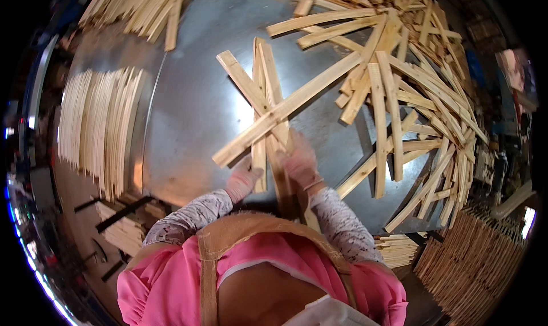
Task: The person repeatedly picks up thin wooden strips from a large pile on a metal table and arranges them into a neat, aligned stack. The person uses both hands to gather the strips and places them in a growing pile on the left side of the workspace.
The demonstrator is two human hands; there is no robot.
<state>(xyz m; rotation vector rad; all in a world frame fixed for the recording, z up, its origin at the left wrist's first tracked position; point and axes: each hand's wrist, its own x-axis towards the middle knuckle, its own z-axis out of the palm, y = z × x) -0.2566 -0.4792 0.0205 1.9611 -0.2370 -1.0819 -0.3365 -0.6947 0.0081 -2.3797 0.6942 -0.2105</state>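
One top slat (291, 104) slants from mid-frame toward upper right, its lower end nearest the left hand (244, 179), which pinches another slat (260, 150); the right hand's (300, 160) grip is unclear.

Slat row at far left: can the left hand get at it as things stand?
Probably yes: only metal tabletop shows between the left hand and the slat row. The hand is at the near end of one loose slat, which it would likely leave first.
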